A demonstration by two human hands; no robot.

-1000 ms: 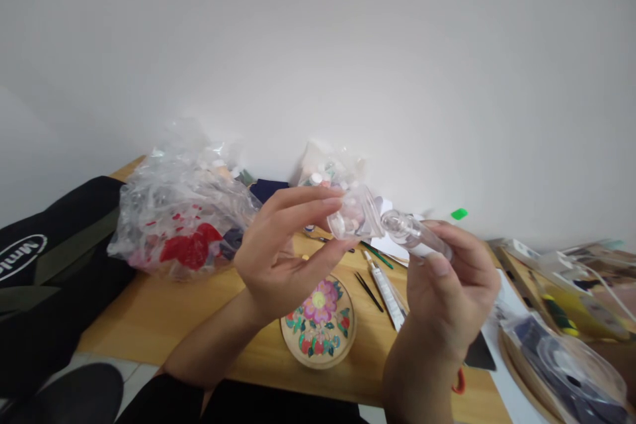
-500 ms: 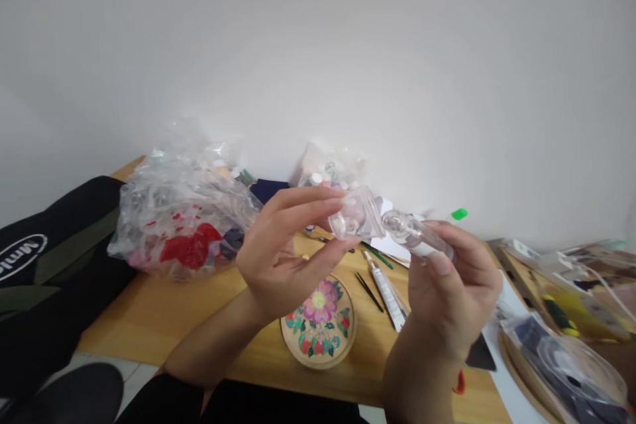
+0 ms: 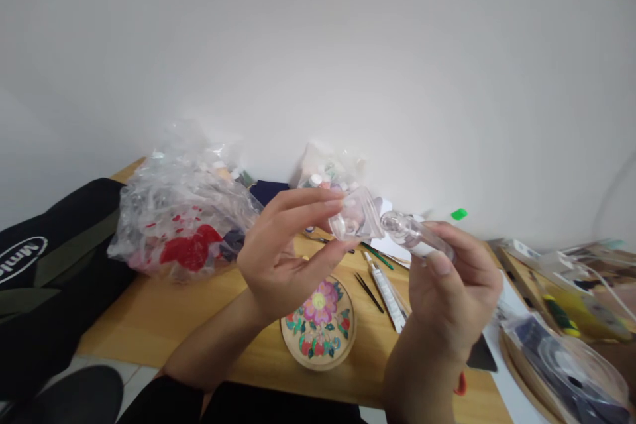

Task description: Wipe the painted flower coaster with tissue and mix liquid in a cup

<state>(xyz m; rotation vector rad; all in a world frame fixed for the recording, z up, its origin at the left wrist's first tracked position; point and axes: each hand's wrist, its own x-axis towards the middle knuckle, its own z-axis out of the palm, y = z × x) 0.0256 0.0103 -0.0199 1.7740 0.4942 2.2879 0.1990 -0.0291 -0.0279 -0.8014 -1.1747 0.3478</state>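
Between the fingertips and thumb of my left hand (image 3: 291, 248) is a small clear vessel (image 3: 358, 213), like a little glass or plastic cup, tilted on its side. My right hand (image 3: 454, 285) grips a clear tube-shaped piece (image 3: 415, 235) with a rounded end pointing at the vessel. The two clear pieces are close together; whether they touch I cannot tell. Both are held above the wooden table (image 3: 163, 318). Below them lies a round wooden disc (image 3: 318, 361) painted with a pink flower and green leaves.
A white tube (image 3: 389, 298) and black tweezers (image 3: 368, 291) lie beside the disc. A crumpled clear bag (image 3: 183, 212) with red print is at the left, a smaller bag (image 3: 330, 162) by the wall. A black bag (image 3: 64, 278) stands far left, and a plastic-wrapped package (image 3: 566, 371) far right.
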